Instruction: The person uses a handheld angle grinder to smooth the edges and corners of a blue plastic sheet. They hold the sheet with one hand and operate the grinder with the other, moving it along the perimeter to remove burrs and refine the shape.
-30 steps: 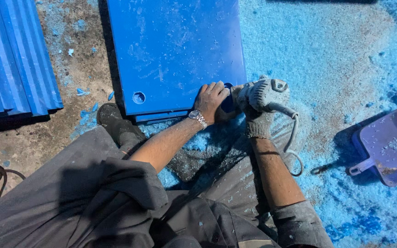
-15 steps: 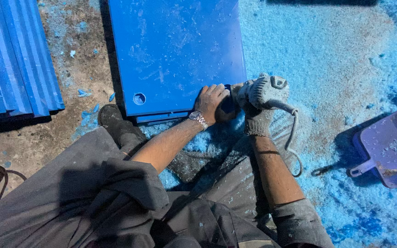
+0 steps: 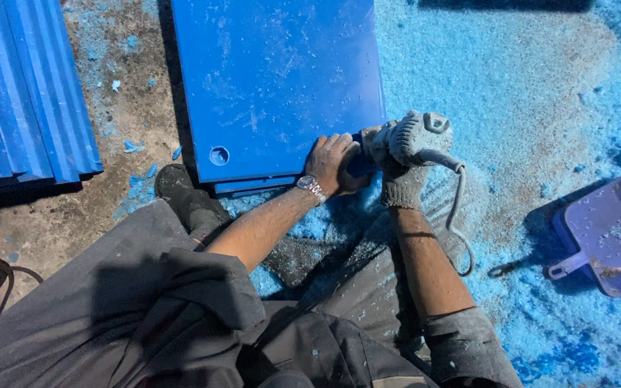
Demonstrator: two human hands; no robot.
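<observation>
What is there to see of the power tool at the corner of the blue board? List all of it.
The power tool is a small hand-held grinder-like machine with a rounded grey body, dusted all over with pale shavings. A grey cord leaves its rear and loops down along the forearm. The right hand, in a knitted grey glove, grips it from below. Its front end sits at the near right corner of the blue board, right beside the bare left hand pressed on that corner. The cutting part is hidden.
</observation>
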